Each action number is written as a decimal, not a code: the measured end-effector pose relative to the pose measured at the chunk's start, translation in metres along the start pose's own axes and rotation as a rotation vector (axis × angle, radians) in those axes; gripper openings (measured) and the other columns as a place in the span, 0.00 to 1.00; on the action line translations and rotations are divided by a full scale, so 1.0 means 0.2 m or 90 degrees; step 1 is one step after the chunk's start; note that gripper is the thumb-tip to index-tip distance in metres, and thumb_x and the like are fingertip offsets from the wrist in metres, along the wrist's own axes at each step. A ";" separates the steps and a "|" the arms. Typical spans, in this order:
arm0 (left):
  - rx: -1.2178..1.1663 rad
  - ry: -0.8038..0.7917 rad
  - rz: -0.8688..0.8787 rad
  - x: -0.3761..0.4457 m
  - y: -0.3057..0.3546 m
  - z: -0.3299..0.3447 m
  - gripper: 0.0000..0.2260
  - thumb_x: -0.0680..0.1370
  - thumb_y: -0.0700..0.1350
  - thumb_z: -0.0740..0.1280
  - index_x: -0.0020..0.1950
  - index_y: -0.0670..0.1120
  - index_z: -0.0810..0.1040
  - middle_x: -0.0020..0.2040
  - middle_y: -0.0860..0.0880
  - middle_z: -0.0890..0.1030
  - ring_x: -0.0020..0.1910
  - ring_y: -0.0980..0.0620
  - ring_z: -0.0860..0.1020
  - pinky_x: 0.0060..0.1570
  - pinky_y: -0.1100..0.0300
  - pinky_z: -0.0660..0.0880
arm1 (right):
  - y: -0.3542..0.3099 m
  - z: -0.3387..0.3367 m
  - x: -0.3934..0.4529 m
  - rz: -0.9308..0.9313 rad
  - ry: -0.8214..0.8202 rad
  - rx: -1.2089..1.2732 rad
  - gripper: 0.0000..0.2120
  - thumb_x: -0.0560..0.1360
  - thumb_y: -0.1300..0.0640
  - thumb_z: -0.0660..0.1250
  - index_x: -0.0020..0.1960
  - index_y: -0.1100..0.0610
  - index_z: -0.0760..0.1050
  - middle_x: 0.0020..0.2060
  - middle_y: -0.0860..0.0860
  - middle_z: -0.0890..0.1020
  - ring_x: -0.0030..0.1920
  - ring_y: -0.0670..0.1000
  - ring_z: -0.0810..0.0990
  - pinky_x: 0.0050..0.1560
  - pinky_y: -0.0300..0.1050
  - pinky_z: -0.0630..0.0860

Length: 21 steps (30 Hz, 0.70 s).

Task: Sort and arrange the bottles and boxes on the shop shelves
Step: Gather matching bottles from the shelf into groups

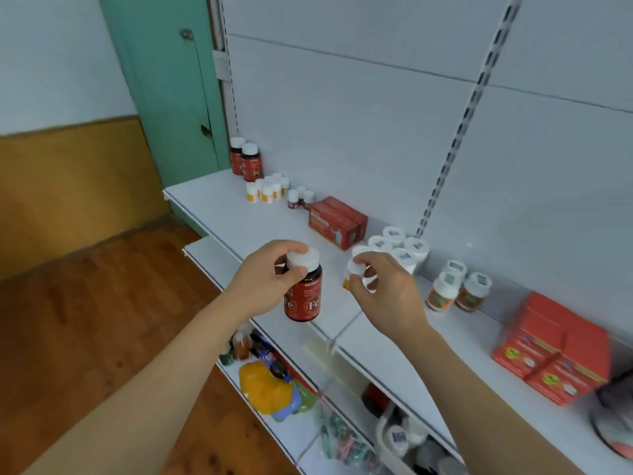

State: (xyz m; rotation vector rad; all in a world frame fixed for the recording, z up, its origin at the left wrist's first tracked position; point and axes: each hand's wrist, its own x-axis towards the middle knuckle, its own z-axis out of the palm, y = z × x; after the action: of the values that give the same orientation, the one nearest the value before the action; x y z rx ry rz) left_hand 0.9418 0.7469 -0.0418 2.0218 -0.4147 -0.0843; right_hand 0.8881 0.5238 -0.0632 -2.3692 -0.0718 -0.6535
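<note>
My left hand (265, 277) grips a dark red bottle (305, 296) with a white cap and an "Fe" label, held by its cap above the shelf's front edge. My right hand (383, 286) pinches a small white bottle (354, 269) with an orange label at its cap. On the white shelf (219, 214) stand two more red Fe bottles (245, 159) at the far left, then several small white bottles (269, 188), three small dark bottles (299, 197) and red boxes (337, 221).
Several white-capped bottles (399, 245) and three labelled bottles (457, 289) stand right of my hands. A stack of red boxes (551, 347) lies at the far right. Lower shelves hold mixed goods, a yellow packet (263, 385) among them. A green door (171, 97) stands left.
</note>
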 end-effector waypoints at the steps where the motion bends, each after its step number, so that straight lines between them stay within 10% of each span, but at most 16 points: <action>1: 0.002 0.005 -0.001 0.06 -0.03 -0.05 0.14 0.78 0.43 0.70 0.61 0.55 0.77 0.63 0.56 0.76 0.61 0.56 0.75 0.60 0.60 0.75 | -0.01 0.07 0.07 0.002 0.003 0.014 0.11 0.73 0.58 0.71 0.55 0.54 0.78 0.47 0.45 0.79 0.40 0.41 0.76 0.41 0.26 0.71; 21: 0.002 -0.012 0.016 1.14 -0.75 -1.02 0.13 0.77 0.43 0.70 0.59 0.57 0.77 0.61 0.58 0.77 0.58 0.58 0.76 0.57 0.65 0.74 | -0.22 1.21 1.20 0.104 -0.044 -0.033 0.12 0.76 0.57 0.69 0.59 0.52 0.79 0.44 0.45 0.81 0.41 0.43 0.78 0.47 0.35 0.75</action>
State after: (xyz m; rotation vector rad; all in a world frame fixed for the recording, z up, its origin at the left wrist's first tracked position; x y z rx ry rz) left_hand 1.2420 0.9085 -0.0492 2.0197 -0.4526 -0.0862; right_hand 1.1935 0.6797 -0.0800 -2.4166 0.1093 -0.5005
